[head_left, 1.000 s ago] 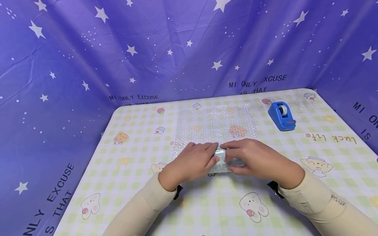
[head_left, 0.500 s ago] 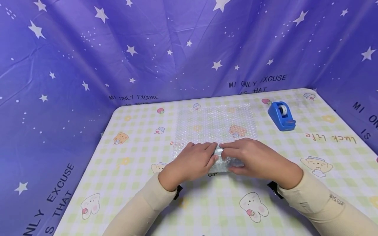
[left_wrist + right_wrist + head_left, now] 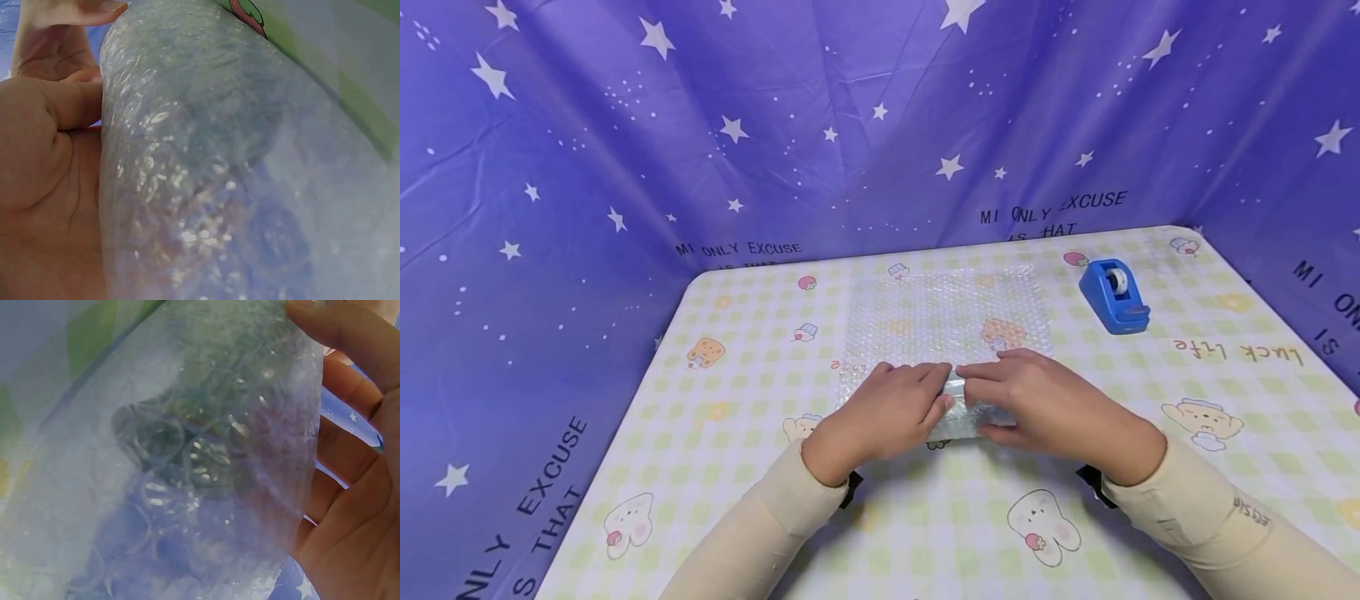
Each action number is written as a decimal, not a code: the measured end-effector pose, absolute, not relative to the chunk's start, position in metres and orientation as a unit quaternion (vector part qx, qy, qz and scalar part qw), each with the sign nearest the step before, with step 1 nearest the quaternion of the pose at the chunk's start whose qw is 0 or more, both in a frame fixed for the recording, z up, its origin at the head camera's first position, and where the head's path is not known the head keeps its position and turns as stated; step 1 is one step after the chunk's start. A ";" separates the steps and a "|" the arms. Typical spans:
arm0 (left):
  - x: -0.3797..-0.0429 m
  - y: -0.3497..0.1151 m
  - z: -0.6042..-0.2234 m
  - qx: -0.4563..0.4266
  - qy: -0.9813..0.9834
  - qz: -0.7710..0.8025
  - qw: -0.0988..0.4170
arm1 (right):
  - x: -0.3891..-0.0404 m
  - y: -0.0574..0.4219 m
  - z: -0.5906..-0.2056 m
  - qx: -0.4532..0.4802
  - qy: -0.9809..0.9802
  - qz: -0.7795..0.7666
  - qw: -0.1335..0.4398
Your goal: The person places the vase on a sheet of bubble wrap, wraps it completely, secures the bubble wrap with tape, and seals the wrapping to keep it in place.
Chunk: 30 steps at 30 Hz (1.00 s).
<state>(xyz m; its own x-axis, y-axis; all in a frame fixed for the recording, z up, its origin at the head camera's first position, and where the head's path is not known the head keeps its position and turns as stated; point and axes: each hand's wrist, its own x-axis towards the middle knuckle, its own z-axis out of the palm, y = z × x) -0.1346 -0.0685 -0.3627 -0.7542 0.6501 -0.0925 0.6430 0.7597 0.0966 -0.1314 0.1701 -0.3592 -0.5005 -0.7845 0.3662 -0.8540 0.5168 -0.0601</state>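
Observation:
A partly rolled bundle of bubble wrap point(image 3: 957, 422) lies between my two hands in the head view, with a flat sheet of the same wrap point(image 3: 925, 304) running away from it. My left hand point(image 3: 891, 410) grips the bundle's left part, fingers bent over the far side and thumb on the near side. On the right part, my right hand point(image 3: 1037, 404) grips it in a like way. Inside the bubble wrap point(image 3: 250, 381), the right wrist view shows a dark greenish shape, too blurred to name. The left wrist view shows the wrapped side point(image 3: 175, 156) against the palm.
A blue tape dispenser point(image 3: 1114, 296) with a roll of tape stands at the back right of the table. The checked tablecloth point(image 3: 925, 525) has printed cartoon figures. A purple star-patterned curtain point(image 3: 850, 150) hangs behind and at both sides.
My right hand has shifted slightly left along the bundle, closer to the left hand. The left hand, the flat sheet and the tape dispenser stay as they were.

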 end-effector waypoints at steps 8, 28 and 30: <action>-0.135 -0.068 -0.362 0.349 0.934 0.035 0.064 | -0.130 0.168 -0.361 0.472 -0.862 0.112 0.146; -0.135 -0.070 -0.364 0.346 0.935 0.043 0.065 | -0.128 0.167 -0.372 0.457 -0.870 0.142 0.121; -0.136 -0.070 -0.365 0.345 0.936 0.044 0.061 | -0.129 0.167 -0.372 0.458 -0.868 0.143 0.126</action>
<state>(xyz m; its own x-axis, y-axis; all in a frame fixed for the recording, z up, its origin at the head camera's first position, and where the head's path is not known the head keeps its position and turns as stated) -0.1358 -0.0702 -0.3650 -0.7541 0.6513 -0.0842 0.6407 0.7578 0.1236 -0.1287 0.1667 -0.3724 -0.5492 -0.7591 0.3496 -0.8310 0.5403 -0.1321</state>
